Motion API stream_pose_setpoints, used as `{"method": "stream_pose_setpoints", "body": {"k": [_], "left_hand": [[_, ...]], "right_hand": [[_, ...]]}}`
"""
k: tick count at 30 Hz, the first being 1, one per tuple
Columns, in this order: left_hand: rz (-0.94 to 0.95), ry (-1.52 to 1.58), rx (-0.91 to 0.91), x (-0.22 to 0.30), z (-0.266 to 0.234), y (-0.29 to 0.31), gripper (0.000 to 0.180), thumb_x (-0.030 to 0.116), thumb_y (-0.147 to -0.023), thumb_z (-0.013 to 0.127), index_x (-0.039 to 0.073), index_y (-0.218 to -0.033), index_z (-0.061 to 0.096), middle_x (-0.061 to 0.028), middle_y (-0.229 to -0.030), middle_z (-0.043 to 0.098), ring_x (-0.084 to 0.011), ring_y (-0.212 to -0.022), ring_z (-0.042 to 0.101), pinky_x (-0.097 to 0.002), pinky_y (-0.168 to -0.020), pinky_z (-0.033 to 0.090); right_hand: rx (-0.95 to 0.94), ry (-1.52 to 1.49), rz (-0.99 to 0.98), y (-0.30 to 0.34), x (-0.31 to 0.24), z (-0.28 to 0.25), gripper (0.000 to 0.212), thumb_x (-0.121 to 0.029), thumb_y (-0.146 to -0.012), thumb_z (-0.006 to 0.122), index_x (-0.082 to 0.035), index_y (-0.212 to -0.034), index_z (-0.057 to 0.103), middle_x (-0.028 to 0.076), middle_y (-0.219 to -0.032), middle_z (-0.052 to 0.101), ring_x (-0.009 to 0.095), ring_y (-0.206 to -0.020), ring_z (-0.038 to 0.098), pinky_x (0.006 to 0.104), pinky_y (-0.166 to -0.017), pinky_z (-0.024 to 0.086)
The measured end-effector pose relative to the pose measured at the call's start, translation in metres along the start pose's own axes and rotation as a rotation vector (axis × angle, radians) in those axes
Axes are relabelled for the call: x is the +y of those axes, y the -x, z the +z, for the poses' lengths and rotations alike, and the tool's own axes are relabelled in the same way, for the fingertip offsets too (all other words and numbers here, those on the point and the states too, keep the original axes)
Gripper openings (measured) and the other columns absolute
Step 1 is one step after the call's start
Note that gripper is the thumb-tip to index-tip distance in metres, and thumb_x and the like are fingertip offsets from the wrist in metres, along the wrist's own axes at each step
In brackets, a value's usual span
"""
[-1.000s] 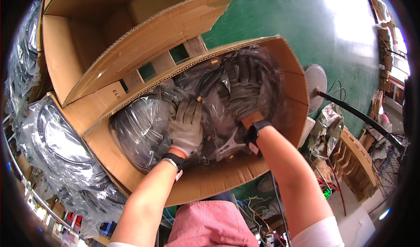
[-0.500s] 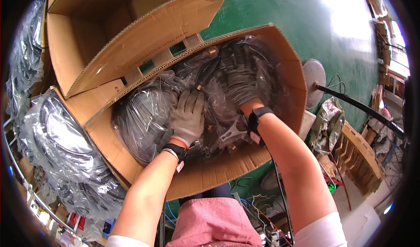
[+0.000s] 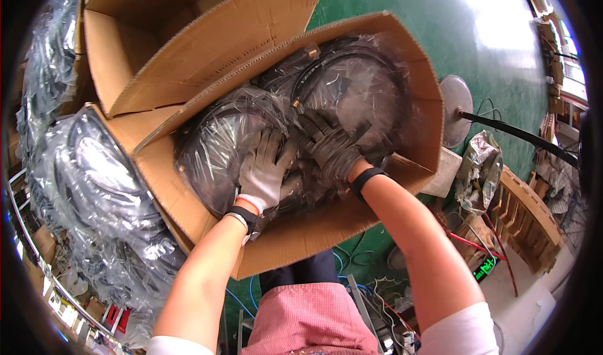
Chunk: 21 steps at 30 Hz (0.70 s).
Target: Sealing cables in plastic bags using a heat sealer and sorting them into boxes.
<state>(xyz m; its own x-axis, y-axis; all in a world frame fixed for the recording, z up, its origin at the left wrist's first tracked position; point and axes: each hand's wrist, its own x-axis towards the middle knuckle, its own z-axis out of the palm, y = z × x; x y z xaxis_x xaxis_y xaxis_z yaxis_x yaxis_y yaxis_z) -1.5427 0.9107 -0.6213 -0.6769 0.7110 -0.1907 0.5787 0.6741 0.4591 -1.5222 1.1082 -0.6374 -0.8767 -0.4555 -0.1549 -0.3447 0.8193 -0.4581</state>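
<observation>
An open cardboard box holds clear plastic bags with coiled black cables in them. My left hand, in a grey work glove, lies fingers spread on the inner edge of the left bagged coil. Close beside it, my gloved right hand rests palm down near the middle, its fingers stretched over the plastic at the lower left of the right bagged coil. A brass-coloured cable end shows just above the right fingertips. What lies under both palms is hidden.
Another open cardboard box stands at the far left behind this one. Bagged coils are heaped at the left. To the right are a round metal base with a black pole, a crumpled sack and a wooden pallet.
My right hand has come back from the far right part of the box toward my left hand, uncovering the right coil. My left hand stays on the left bag. The view has shifted slightly.
</observation>
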Motion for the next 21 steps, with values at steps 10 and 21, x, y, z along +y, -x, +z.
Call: {"method": "stream_pose_setpoints", "body": {"k": [10,21], "left_hand": [[-0.134,-0.225,-0.179,0.03,-0.053,0.142,0.055,0.036,-0.071,0.063,0.007,-0.116,0.054,-0.0205,-0.119,0.051,-0.0356,-0.115,0.046,-0.0481,-0.104,0.031],[0.009,-0.114,-0.847,0.068,-0.126,0.257,0.043,0.043,-0.087,0.042,0.009,-0.095,0.066,-0.0161,-0.095,0.064,-0.0332,-0.091,0.061,-0.0423,-0.083,0.047]], "right_hand": [[-0.108,-0.239,0.446,0.102,-0.069,-0.06,0.041,-0.036,-0.079,0.056,-0.012,-0.113,0.059,0.015,-0.104,0.06,0.031,-0.106,0.053,0.0449,-0.091,0.039],[-0.018,-0.291,1.3,0.338,-0.23,-0.094,0.037,-0.04,-0.085,0.049,-0.013,-0.107,0.063,0.013,-0.11,0.06,0.031,-0.106,0.053,0.0434,-0.091,0.041]]}}
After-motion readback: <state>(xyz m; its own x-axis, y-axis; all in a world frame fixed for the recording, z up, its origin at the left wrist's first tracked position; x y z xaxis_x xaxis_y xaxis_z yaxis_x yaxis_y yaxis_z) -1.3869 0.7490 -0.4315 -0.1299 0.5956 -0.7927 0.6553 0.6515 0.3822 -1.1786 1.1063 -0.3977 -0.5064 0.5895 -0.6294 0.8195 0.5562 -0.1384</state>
